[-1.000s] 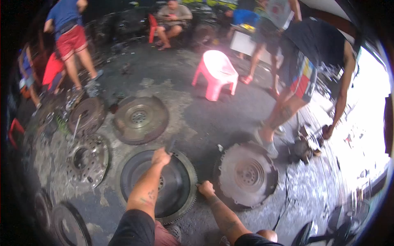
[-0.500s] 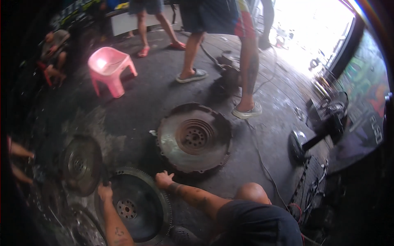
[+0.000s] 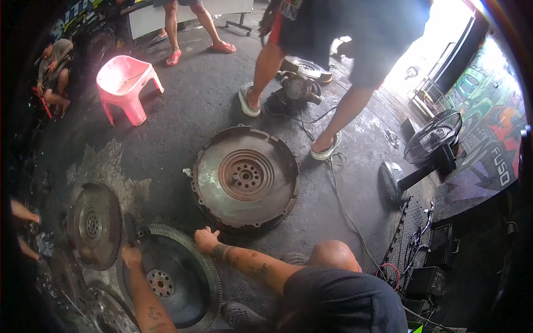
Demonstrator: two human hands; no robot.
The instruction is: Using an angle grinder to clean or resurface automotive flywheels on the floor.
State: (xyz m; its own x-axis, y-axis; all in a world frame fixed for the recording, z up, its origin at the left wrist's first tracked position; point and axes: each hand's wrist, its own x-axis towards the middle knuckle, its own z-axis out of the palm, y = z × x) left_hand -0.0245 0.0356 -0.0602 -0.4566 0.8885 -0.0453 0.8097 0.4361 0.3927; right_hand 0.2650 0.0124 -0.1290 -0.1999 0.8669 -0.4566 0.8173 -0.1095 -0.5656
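A dark toothed flywheel (image 3: 191,302) with a pale bolt-holed centre lies between my forearms. At its upper left rim is my left hand (image 3: 132,255), closed against an upright dark piece (image 3: 129,226) whose kind I cannot make out. My right hand (image 3: 207,241) is closed in a loose fist by the upper right rim, thumb side up; whether anything is inside its fingers is hidden. Just beyond it sits a larger rusty flywheel (image 3: 208,197) with a ringed, holed centre. Another flywheel (image 3: 93,247) stands tilted left of my left hand.
A person in shorts (image 3: 369,50) stands beyond the rusty flywheel, straddling a motor-like machine (image 3: 297,89) with a cable (image 3: 352,208). Elsewhere are a pink plastic stool (image 3: 126,94), a black floor fan (image 3: 438,158) and another person's red slippers (image 3: 224,48). More discs (image 3: 108,311) lie lower left.
The view has shifted, so the flywheels appear further left and up. The standing person has turned and shifted, uncovering more of the machine. Both my hands stay near the dark flywheel's rim.
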